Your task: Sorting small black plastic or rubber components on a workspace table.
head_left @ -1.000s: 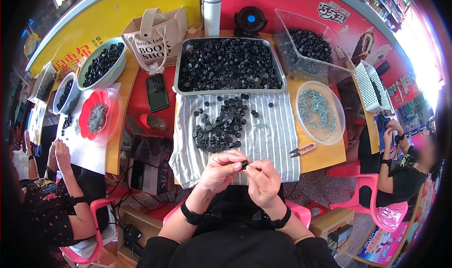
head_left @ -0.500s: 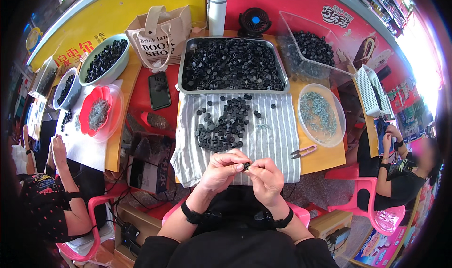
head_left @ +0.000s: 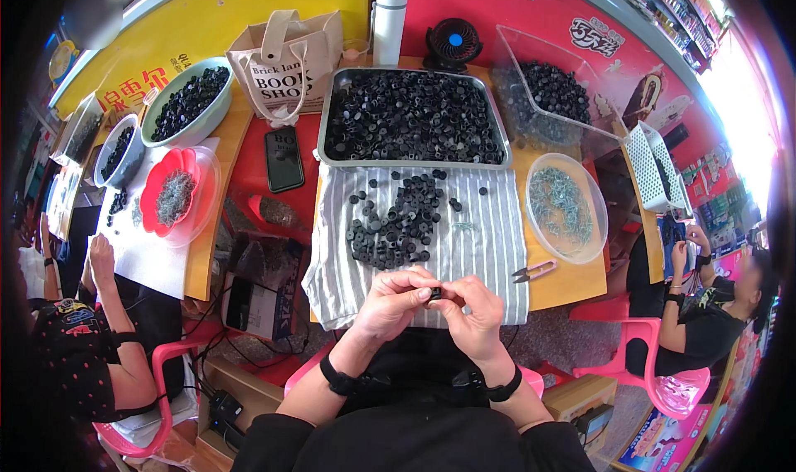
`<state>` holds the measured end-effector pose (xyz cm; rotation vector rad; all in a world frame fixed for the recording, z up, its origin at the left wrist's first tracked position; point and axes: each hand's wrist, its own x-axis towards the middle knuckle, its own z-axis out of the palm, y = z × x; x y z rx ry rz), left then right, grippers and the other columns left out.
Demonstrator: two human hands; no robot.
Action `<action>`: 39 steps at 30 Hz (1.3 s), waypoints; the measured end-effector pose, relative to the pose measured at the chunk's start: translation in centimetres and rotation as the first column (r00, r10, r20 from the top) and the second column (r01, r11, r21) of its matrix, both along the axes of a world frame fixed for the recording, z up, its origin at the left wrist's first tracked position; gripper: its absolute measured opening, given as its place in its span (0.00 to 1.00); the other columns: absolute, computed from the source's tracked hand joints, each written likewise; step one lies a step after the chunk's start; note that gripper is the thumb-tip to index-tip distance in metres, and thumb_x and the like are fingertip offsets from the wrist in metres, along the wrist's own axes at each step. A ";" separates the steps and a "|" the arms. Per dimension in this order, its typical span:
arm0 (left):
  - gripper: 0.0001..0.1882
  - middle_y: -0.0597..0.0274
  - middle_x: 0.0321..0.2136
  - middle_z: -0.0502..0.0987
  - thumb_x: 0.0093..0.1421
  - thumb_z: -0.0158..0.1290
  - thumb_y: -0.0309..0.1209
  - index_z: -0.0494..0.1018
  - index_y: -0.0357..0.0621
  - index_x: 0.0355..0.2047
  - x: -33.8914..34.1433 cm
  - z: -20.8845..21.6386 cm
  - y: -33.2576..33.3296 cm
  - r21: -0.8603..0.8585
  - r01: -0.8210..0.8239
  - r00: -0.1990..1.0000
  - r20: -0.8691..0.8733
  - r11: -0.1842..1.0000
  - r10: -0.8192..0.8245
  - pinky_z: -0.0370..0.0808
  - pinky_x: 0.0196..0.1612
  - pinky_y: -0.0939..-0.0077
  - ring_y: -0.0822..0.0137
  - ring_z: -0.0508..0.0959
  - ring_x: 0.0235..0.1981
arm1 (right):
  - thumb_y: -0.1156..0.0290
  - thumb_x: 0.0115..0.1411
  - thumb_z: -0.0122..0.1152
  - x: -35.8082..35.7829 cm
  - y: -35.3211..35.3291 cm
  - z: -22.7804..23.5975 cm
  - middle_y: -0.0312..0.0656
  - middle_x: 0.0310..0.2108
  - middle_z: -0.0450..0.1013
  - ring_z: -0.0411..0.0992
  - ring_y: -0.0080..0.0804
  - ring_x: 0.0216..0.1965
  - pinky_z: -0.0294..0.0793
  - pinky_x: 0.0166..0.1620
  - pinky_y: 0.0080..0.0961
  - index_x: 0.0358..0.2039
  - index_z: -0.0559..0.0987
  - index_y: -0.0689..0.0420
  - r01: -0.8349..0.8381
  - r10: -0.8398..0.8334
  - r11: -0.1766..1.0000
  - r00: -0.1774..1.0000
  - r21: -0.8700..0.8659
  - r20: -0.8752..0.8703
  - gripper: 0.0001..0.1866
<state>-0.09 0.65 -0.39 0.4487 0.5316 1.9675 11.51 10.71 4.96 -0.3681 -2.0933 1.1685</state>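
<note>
Above the near edge of a grey-and-white striped cloth point(head_left: 489, 252), my two hands meet at a small black round part point(head_left: 434, 293). My left hand point(head_left: 388, 308) pinches it between thumb and fingertips. From the other side, my right hand point(head_left: 474, 316) closes thumb and forefinger on it. Fingers cover most of the part, so its details are hard to make out. Beyond my hands lies a loose pile of small black button-like parts point(head_left: 406, 215). A few thin silvery pieces point(head_left: 463, 225) rest on the cloth to the right of the pile.
A metal tray point(head_left: 414, 165) of black parts stands behind the cloth. To the right are thread snips point(head_left: 536, 271), a round dish point(head_left: 603, 223) of thin metal pieces and a clear bin point(head_left: 572, 117). Bag point(head_left: 282, 66), bottle point(head_left: 389, 29) and fan point(head_left: 453, 43) stand behind. Co-workers sit at both sides.
My right fingers have shifted on the small black part, and more of its dark side shows between the fingertips. My left hand keeps nearly the same pinch.
</note>
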 end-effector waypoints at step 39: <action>0.10 0.54 0.37 0.81 0.63 0.53 0.26 0.76 0.37 0.44 0.1 0.1 0.1 -0.037 -0.040 0.999 -0.018 0.999 0.039 0.73 0.40 0.77 0.68 0.79 0.36 | 0.80 0.55 0.61 -5.7 20.1 15.9 0.36 0.33 0.73 0.70 0.18 0.32 0.71 0.35 0.16 0.44 0.75 0.64 0.336 -0.331 0.940 0.940 0.060 -0.089 0.14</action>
